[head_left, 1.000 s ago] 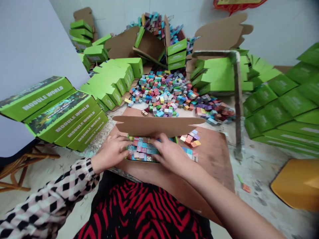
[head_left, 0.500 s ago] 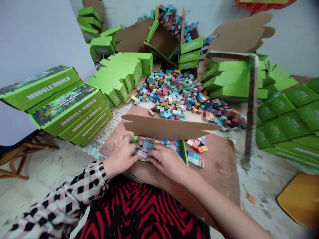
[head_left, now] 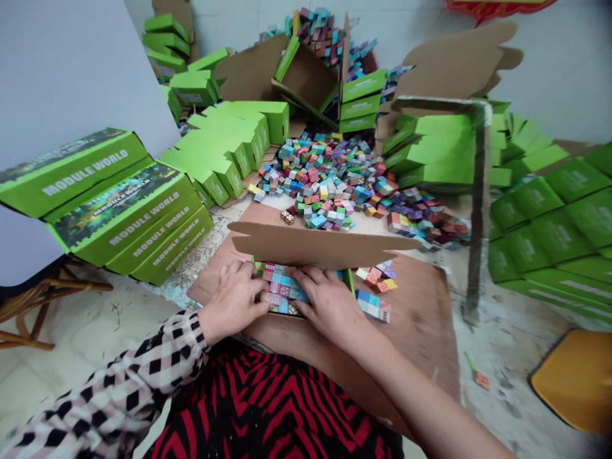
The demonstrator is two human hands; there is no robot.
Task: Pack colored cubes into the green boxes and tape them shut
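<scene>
In front of me lies a green box with its brown cardboard lid (head_left: 325, 244) standing raised at the far side. Rows of small patterned cubes (head_left: 278, 287) fill its visible part. My left hand (head_left: 235, 298) rests at the box's left end, thumb and fingers apart and touching the cubes there. Over the right half, my right hand (head_left: 329, 303) lies with fingers stretched and parted across the cubes, hiding many of them. To the right of the box, a short block of cubes (head_left: 373, 306) and a few loose cubes (head_left: 377, 276) lie on a brown board (head_left: 421, 319).
A large heap of loose cubes (head_left: 329, 185) spreads beyond the lid. Stacked green boxes (head_left: 148, 217) stand at left, with more green boxes (head_left: 549, 223) at right. A taped metal frame (head_left: 478, 210) rises on the right, near a yellow stool (head_left: 574, 382).
My right hand has shifted slightly right and its fingers have spread flatter, uncovering more cubes in the middle. My left hand stays at the left end. The view has shifted slightly.
</scene>
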